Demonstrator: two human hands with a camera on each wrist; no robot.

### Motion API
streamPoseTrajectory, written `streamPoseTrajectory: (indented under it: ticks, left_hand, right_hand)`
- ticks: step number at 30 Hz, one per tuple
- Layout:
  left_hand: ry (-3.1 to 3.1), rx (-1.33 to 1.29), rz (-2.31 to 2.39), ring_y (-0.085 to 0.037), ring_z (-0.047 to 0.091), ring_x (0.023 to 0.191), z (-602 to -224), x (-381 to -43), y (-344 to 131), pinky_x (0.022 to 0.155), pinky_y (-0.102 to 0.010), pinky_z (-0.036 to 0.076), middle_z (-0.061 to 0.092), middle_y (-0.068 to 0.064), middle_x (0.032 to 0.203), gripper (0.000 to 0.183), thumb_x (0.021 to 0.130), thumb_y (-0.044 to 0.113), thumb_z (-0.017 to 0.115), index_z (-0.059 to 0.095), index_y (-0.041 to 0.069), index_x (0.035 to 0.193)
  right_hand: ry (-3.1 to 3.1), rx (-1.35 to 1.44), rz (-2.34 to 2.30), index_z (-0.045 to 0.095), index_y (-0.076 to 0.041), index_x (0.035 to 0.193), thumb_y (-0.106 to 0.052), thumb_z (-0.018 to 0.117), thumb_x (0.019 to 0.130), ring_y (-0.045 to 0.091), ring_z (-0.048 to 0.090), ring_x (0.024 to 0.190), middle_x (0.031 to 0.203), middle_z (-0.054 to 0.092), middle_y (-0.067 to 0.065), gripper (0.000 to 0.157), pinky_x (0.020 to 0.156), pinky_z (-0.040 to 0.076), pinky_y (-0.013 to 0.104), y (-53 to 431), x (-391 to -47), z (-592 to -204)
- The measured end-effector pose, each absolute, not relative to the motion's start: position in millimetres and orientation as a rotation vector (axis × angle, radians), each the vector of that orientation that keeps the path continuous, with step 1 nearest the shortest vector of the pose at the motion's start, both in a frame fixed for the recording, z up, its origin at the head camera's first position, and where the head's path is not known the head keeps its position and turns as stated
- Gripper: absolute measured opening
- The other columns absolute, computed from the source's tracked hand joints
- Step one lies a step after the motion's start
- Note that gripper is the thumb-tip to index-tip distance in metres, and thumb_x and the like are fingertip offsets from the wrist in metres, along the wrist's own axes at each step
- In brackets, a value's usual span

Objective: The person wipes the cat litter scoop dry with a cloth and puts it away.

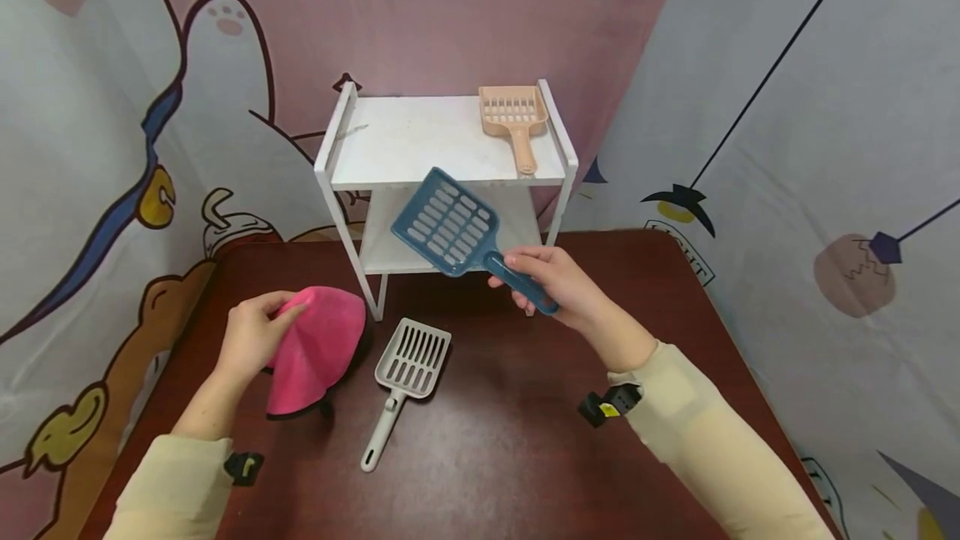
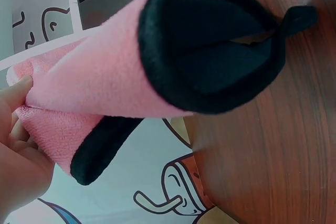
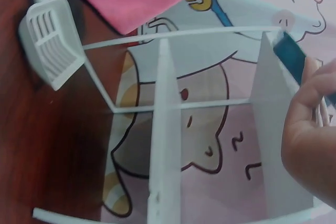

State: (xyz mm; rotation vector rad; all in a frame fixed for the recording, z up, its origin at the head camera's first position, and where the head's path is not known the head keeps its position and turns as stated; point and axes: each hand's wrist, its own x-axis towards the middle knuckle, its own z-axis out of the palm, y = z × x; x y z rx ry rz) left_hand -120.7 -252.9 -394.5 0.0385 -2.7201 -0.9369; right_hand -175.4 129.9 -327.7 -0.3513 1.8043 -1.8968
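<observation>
Raised in front of the white rack, a blue slotted litter scoop (image 1: 476,258) points its head up and left. My right hand (image 1: 553,282) grips it by the handle; only a small blue part of the scoop (image 3: 290,59) appears in the right wrist view. My left hand (image 1: 251,336) pinches a pink cleaning cloth (image 1: 322,340) by its top, so it hangs in folds over the table. The left wrist view shows the cloth's black trim, dark underside and a black hanging loop (image 2: 302,19). Between the hands, a light grey litter scoop (image 1: 384,433) lies on the table.
A white two-tier rack (image 1: 405,140) stands at the back of the dark brown table (image 1: 517,457). On its top shelf, at the right, lies a peach litter scoop (image 1: 522,148). Cartoon-printed curtains (image 1: 465,15) enclose the table at the back and sides.
</observation>
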Motion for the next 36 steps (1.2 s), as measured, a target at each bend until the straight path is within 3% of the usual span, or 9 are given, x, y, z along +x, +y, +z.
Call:
streamPoseTrajectory:
  ticks: [8,18,26,36]
  left_hand:
    - [-2.716,0.038,-0.935,-0.004,0.046,0.054,-394,-120,-254,0.047,-0.019,0.04,0.069,-0.017,0.084,0.026,0.087,0.023,0.064,0.069,0.001,0.1]
    - [-2.723,0.039,-0.953,-0.006,0.048,0.055,-394,-118,-252,0.047,-0.02,0.041,0.068,-0.018,0.085,0.024,0.087,0.021,0.064,0.068,0.001,0.101]
    - [-2.717,0.034,-0.942,-0.007,0.048,0.053,-395,-117,-252,0.046,-0.02,0.041,0.068,-0.018,0.084,0.024,0.087,0.02,0.065,0.069,0.0,0.1]
    - [-2.708,0.034,-0.949,-0.005,0.048,0.053,-398,-116,-251,0.046,-0.019,0.04,0.069,-0.017,0.083,0.022,0.086,0.019,0.066,0.069,0.001,0.099]
  right_hand:
    - [1.745,-0.285,-2.057,0.048,0.007,0.123,-0.019,0.041,0.098,0.002,0.052,0.047,0.076,0.069,-0.008,0.037,0.048,0.044,0.013,105,-184,-314]
    - [1.566,-0.156,-2.159,0.036,0.004,0.137,-0.023,0.035,0.1,0.003,0.051,0.052,0.082,0.066,-0.007,0.045,0.049,0.042,0.012,81,-190,-297]
    - [1.551,-0.149,-2.158,0.036,0.002,0.139,-0.025,0.032,0.102,0.003,0.052,0.058,0.083,0.066,-0.008,0.046,0.056,0.042,0.014,74,-191,-286]
    - [1.522,-0.083,-2.175,0.036,0.0,0.139,-0.029,0.032,0.101,0.003,0.052,0.06,0.083,0.065,-0.007,0.048,0.054,0.042,0.014,70,-198,-270]
